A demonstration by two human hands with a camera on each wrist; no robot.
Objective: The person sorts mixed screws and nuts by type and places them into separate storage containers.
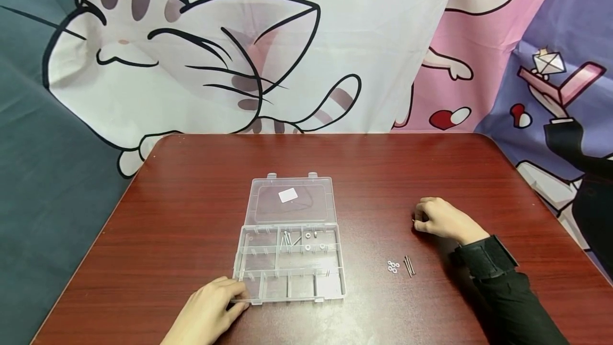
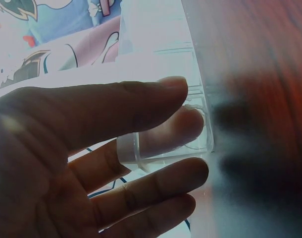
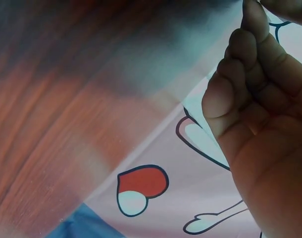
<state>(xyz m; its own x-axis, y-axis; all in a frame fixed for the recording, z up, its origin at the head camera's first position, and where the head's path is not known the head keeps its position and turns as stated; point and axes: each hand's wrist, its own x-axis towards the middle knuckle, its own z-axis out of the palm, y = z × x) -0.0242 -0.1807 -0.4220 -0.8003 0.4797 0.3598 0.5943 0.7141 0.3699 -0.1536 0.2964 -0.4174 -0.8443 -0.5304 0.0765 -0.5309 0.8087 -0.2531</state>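
Observation:
My left hand (image 1: 210, 307) holds the near left corner of a clear plastic compartment box (image 1: 268, 299). In the left wrist view, the thumb lies on one side of the box corner (image 2: 163, 156) and the index finger shows through the plastic. The lid (image 1: 316, 201) lies folded back. Several screws (image 1: 287, 239) and nuts (image 1: 308, 235) sit in the far compartments. Above the table at the right, my right hand (image 1: 442, 218) has curled fingers, with thumb and index together. A tiny bright tip (image 1: 413, 221) shows at them; its kind is unclear.
Between the box and my right arm, several loose nuts (image 1: 393, 266) lie beside a few long screws (image 1: 409, 266) on the brown table (image 1: 182, 217). A printed cloth (image 1: 359, 41) hangs behind the table's far edge. A dark object (image 1: 594, 217) stands at the far right.

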